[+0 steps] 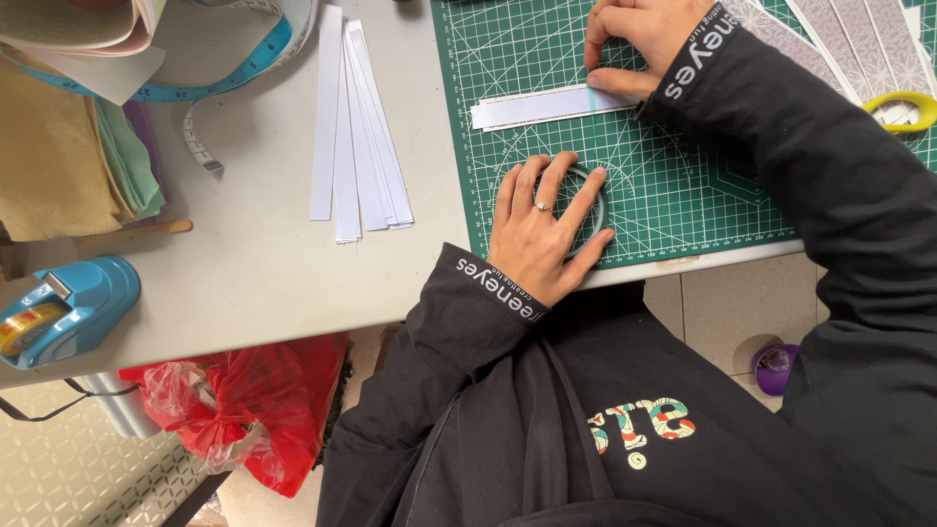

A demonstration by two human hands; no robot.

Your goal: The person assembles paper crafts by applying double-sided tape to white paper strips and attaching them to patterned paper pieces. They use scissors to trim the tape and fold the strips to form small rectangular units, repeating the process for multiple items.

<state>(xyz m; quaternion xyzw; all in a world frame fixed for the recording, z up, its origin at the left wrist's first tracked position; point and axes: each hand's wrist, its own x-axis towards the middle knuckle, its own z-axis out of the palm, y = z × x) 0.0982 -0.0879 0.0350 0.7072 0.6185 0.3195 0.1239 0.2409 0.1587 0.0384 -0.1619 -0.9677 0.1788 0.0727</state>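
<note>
My left hand (539, 229) rests palm down on a clear tape roll (593, 200) lying flat on the green cutting mat (683, 185), fingers spread over and around it. My right hand (634, 39) presses its fingertips on the right end of a small stack of white paper strips (547, 105) farther up the mat. A thin teal mark crosses the strips near my thumb. Both arms wear black sleeves.
Several long white paper strips (356, 127) lie on the grey table left of the mat. A blue tape dispenser (63, 310), folded fabrics (68, 166), a measuring tape (210, 83), yellow-handled scissors (903, 107) and patterned strips (859, 39) are around. A red plastic bag (254, 400) hangs below the table.
</note>
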